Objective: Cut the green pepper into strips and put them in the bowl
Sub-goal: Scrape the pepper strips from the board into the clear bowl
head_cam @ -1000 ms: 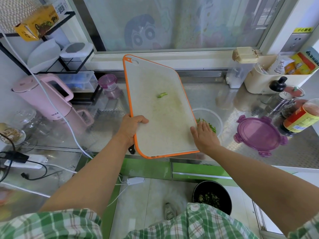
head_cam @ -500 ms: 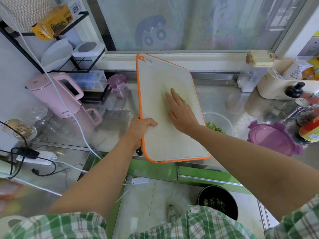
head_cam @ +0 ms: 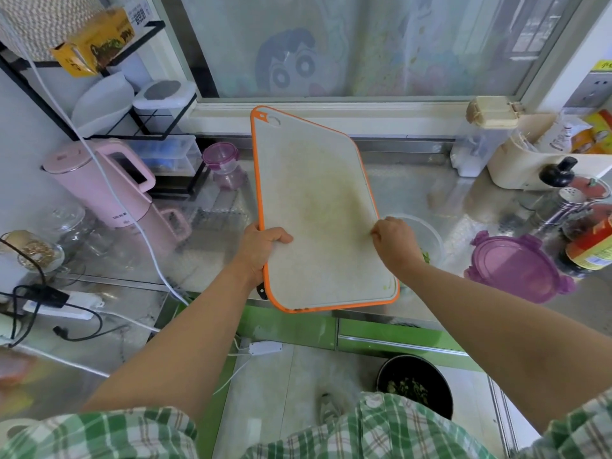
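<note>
My left hand (head_cam: pixel 261 248) grips the left edge of a white cutting board with an orange rim (head_cam: pixel 314 200), held tilted above the steel counter. My right hand (head_cam: pixel 394 243) is at the board's right edge with its fingers curled in; whether it pinches a pepper piece I cannot tell. Behind that hand, beside the board, sits a clear bowl (head_cam: pixel 430 233) with green pepper strips (head_cam: pixel 426 256) showing just past the wrist. The board's face is bare apart from a green smear near its lower right corner. A dark knife handle tip (head_cam: pixel 261 290) pokes out under the board.
A purple lid (head_cam: pixel 518 268) lies right of the bowl, with sauce bottles (head_cam: pixel 589 250) and a shaker beyond. A pink kettle (head_cam: pixel 99 183) and its white cable stand to the left, by a small purple-lidded jar (head_cam: pixel 225 165). A black bin (head_cam: pixel 414 385) sits on the floor.
My right hand swept from the middle of the board down to its right edge by the bowl and curled shut. The pepper piece seen on the board a second ago is gone.
</note>
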